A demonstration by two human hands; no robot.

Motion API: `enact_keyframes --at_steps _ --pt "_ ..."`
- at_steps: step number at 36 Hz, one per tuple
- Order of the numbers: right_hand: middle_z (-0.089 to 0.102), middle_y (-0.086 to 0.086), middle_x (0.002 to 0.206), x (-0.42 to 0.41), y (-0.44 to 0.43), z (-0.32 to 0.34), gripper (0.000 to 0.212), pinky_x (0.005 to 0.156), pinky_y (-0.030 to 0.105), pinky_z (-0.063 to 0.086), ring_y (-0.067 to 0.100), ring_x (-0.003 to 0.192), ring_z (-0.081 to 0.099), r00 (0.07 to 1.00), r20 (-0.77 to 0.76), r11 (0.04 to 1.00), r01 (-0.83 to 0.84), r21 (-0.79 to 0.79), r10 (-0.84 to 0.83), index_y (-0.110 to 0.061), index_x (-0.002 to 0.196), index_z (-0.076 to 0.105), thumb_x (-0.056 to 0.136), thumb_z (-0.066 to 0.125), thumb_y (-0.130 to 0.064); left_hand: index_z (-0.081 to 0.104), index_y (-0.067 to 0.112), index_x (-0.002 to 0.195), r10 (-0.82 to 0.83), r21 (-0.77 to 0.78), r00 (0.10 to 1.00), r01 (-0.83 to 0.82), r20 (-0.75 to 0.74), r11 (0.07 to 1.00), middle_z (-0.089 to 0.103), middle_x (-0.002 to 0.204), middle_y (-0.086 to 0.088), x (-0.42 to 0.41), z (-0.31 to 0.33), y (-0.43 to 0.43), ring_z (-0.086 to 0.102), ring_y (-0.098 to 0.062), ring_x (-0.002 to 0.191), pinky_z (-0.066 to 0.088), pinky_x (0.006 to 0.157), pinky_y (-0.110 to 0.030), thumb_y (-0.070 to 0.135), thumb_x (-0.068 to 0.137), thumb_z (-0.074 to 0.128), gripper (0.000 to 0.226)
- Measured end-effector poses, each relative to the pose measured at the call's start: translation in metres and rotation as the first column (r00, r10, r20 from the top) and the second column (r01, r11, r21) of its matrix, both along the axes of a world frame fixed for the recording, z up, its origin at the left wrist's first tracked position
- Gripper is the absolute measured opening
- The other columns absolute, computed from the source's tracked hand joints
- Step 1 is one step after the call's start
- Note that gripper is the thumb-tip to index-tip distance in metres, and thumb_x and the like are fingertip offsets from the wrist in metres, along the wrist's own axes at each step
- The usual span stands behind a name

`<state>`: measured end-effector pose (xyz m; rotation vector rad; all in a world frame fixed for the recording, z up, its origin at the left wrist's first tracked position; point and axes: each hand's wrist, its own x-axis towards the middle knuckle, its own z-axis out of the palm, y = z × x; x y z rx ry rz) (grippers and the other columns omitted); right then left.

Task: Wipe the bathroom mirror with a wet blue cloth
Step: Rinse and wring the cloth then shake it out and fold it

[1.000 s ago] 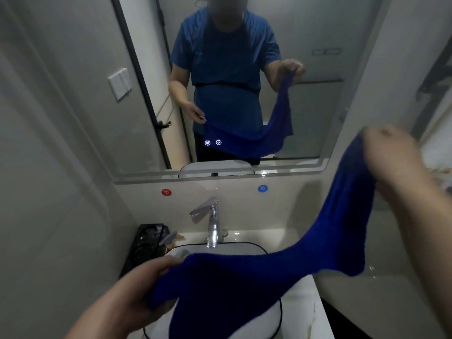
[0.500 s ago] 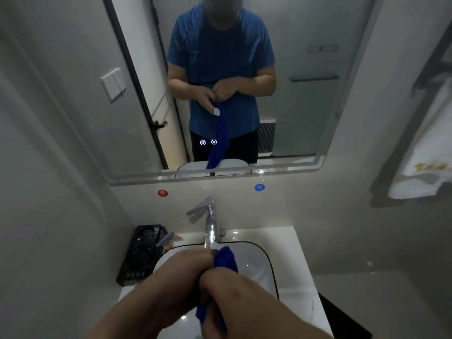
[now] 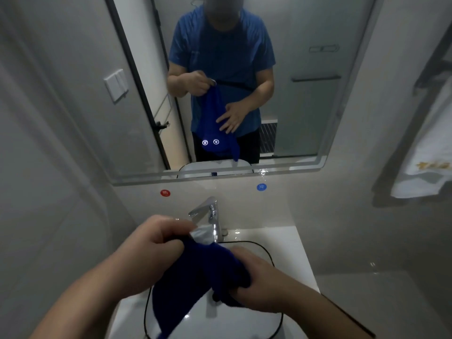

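Grey wall (image 3: 49, 167) down the left side, with a white switch plate (image 3: 116, 85) high up. Next along, bathroom mirror (image 3: 305, 106) across the upper middle, reflecting a person (image 3: 222, 52) in a blue T-shirt and carrying two small lit icons (image 3: 210, 142) near its lower edge. Just below its frame, red round sticker (image 3: 165, 193) on the pale splashback (image 3: 215, 189). Lower down, left hand (image 3: 156, 241) raised just in front of the chrome tap (image 3: 208, 212), fingers curled tight, pinching the top corner of the blue cloth (image 3: 195, 272) beside its white label (image 3: 200, 234). Hangs from that pinch in a dark fold, draped down over the white basin (image 3: 244, 324) with the thin black rim, well clear of the mirror glass. Right of the fold, right hand (image 3: 259, 282) against the bunched fabric, lower than the left. Fingers hidden under the hand from above, but spread and nearly straight on the cloth in the reflection. Up on the splashback, blue round sticker (image 3: 261, 186). Further right, pale countertop (image 3: 293, 253). At the far right edge, white towel (image 3: 420, 167) with gold lettering, hanging below a dark rail (image 3: 433, 72).
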<state>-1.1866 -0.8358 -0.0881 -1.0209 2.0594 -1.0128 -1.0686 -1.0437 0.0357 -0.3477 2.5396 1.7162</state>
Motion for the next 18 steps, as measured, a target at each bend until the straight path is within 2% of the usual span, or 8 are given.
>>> enact_keyframes --at_steps 1,4,6,9,11,14,16,18 --pt "0.068 -0.013 0.118 -0.001 0.000 -0.002 0.044 0.093 0.036 0.061 0.008 0.105 0.068 1.000 0.002 1.000 0.008 0.015 -0.008 -0.040 0.127 0.061 0.087 0.075 -0.026 0.080 0.013 0.084 0.031 -0.074 0.999 -0.033 -0.035 0.997 0.068 0.072 -0.023 -0.001 0.001 0.000 0.055 -0.043 0.061 0.045 0.058 -0.036 0.008 0.066 0.043 0.041" --pt "0.075 -0.012 0.110 -0.008 0.009 -0.009 0.041 0.093 0.041 0.062 0.008 0.099 0.072 0.997 0.050 0.993 0.048 0.112 -0.054 -0.041 0.117 0.067 0.079 0.081 -0.048 0.076 0.040 0.066 0.135 -0.226 0.981 -0.164 -0.139 0.960 0.069 0.065 0.001 -0.007 -0.003 -0.002 0.057 -0.018 0.056 0.045 0.053 -0.024 0.005 0.075 0.048 0.046" --pt "0.077 -0.015 0.110 -0.013 0.018 -0.012 0.044 0.091 0.037 0.064 0.008 0.100 0.075 0.978 0.196 0.987 0.038 0.159 -0.069 -0.045 0.117 0.071 0.076 0.086 -0.051 0.075 0.030 0.067 0.207 -0.201 0.963 -0.239 -0.171 0.950 0.065 0.062 -0.002 -0.008 -0.003 -0.002 0.054 -0.013 0.053 0.042 0.050 -0.023 0.000 0.081 0.049 0.042" --pt "0.078 -0.015 0.112 -0.016 0.031 -0.010 0.043 0.094 0.036 0.063 0.008 0.104 0.075 0.963 0.266 0.987 -0.002 0.159 -0.041 -0.042 0.118 0.073 0.078 0.088 -0.047 0.081 0.025 0.089 0.297 -0.046 0.934 -0.312 -0.199 0.949 0.069 0.076 -0.025 -0.008 0.000 -0.004 0.056 -0.032 0.059 0.045 0.060 -0.032 0.010 0.071 0.046 0.042" --pt "0.075 -0.019 0.112 -0.015 0.039 -0.013 0.037 0.096 0.034 0.061 0.005 0.104 0.072 0.977 0.214 0.985 -0.027 0.170 -0.010 -0.041 0.118 0.073 0.083 0.083 -0.047 0.080 0.026 0.095 0.349 -0.008 0.909 -0.361 -0.228 0.933 0.058 0.078 -0.037 -0.010 -0.001 -0.005 0.047 -0.031 0.062 0.038 0.066 -0.039 0.001 0.080 0.049 0.042" --pt "0.067 -0.027 0.108 -0.012 0.046 -0.025 0.022 0.097 0.033 0.058 0.001 0.104 0.067 1.000 0.011 0.979 0.014 0.202 -0.017 -0.044 0.119 0.072 0.098 0.067 -0.042 0.078 0.028 0.088 0.442 -0.030 0.855 -0.467 -0.272 0.884 0.067 0.071 -0.016 -0.012 -0.003 -0.004 0.051 -0.023 0.063 0.040 0.060 -0.029 -0.016 0.088 0.044 0.055" --pt "0.068 -0.024 0.108 -0.010 0.047 -0.029 0.024 0.096 0.030 0.057 -0.002 0.104 0.066 0.996 -0.045 0.986 0.078 0.148 -0.072 -0.043 0.120 0.072 0.106 0.056 -0.033 0.077 0.027 0.086 0.474 -0.034 0.831 -0.504 -0.293 0.863 0.073 0.074 -0.008 -0.011 0.002 -0.002 0.055 -0.021 0.063 0.042 0.056 -0.024 -0.014 0.090 0.047 0.051" --pt "0.069 -0.020 0.107 -0.007 0.048 -0.030 0.025 0.091 0.023 0.057 -0.003 0.103 0.066 0.987 -0.101 0.987 0.135 0.084 -0.126 -0.042 0.117 0.072 0.106 0.055 -0.027 0.077 0.029 0.087 0.467 -0.068 0.821 -0.514 -0.327 0.855 0.078 0.083 -0.006 -0.009 0.009 0.001 0.063 -0.021 0.067 0.049 0.065 -0.030 -0.008 0.092 0.054 0.045"
